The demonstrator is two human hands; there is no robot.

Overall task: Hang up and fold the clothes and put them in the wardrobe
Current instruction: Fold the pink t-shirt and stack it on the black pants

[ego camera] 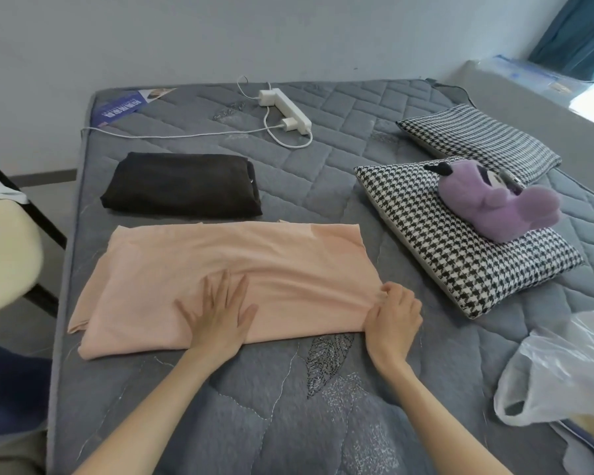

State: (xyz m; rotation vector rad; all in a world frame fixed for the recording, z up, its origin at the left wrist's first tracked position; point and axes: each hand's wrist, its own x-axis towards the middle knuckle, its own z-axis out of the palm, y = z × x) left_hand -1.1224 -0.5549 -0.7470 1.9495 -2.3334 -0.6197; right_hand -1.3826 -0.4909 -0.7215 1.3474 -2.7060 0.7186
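1. Head view, the task's things: a peach garment (234, 269) lies spread flat on a grey quilted mattress (323, 406), folded into a long strip that runs left to right across the near half of the bed.
2. The left hand (220, 317) lies flat on the near middle of the peach garment, with its fingers straight and spread wide, pressing the cloth down.
3. The right hand (391, 317) is at the garment's near right corner. Its fingers are curled tight and pinch the edge of the cloth there, and small creases run from that corner toward the left hand.
4. Both bare forearms reach in from the bottom edge of the frame.
5. A dark folded garment (182, 183) lies just beyond the peach one, on its left part. The two are near each other, with a narrow band of mattress between them.
6. Head view, the rest: a white power strip (285, 109) with plugs and a looping white cable (172, 134) sits near the far edge of the mattress.
7. To the right, a houndstooth pillow (460, 269) lies tilted with a purple plush toy (494, 207) on top. A second houndstooth pillow (480, 138) lies behind it.
8. A clear plastic bag (563, 371) rests at the near right edge of the bed.
9. A teal curtain (576, 32) hangs in the upper right corner.
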